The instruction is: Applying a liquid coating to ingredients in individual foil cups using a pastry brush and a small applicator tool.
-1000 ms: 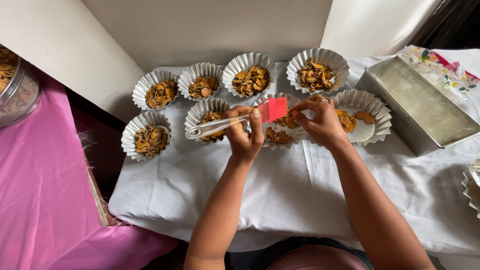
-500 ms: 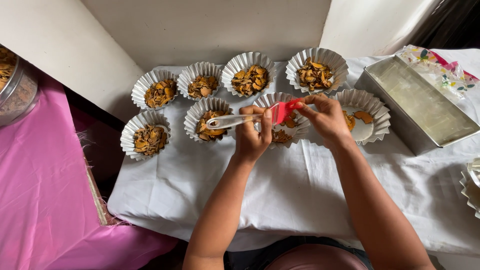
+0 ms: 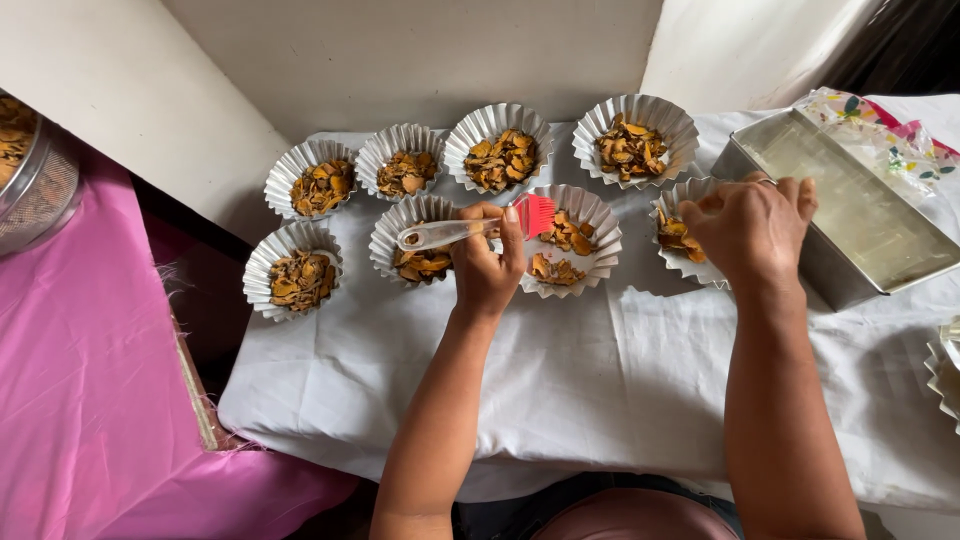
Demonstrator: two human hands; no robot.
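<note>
On the white-clothed desk (image 3: 600,390), the left hand (image 3: 487,262) pinches a clear-handled brush (image 3: 470,229), its red bristles over a fluted paper cup (image 3: 572,240) of orange chips. The right hand (image 3: 752,225), fingers loosely curled and holding nothing, hovers beside the metal loaf tin (image 3: 850,215). Farther back stand more filled cups (image 3: 632,138).

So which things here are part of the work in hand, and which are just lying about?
In hand:
left hand holding the red-bristled brush
paper cup under the bristles
right hand over the far-right cup
metal loaf tin

Lying about:
other filled cups
metal sieve
pink cloth
patterned wrapper
</note>
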